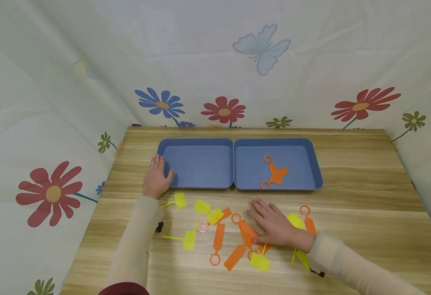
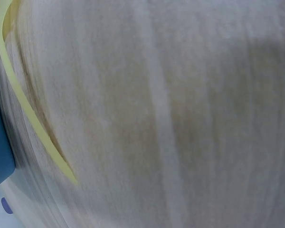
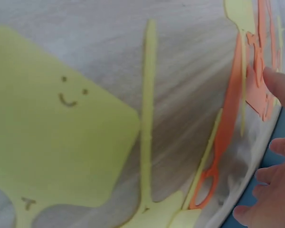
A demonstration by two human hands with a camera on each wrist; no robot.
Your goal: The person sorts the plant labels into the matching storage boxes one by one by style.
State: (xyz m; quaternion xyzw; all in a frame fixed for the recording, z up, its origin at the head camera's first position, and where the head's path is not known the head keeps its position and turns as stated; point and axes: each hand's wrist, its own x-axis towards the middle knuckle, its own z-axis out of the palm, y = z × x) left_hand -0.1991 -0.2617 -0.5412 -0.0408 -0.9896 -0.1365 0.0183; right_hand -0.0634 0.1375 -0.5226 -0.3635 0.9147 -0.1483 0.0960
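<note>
My left hand rests at the left side of the left blue tray, fingers extended along its rim and thumb near the front corner. My right hand, fingers spread, is over a pile of orange hook-ended tags in front of the right blue tray; whether it touches them is unclear. Inside that tray lie orange tags, overlapping. In the right wrist view, the right fingers appear at the right edge, beside yellow tags, one with a smiley mark.
Several yellow tags with thin stems lie left of the pile. Another orange tag sits right of my right hand. Small black pieces lie near both sleeves. Floral-printed cloth stands behind the wooden table.
</note>
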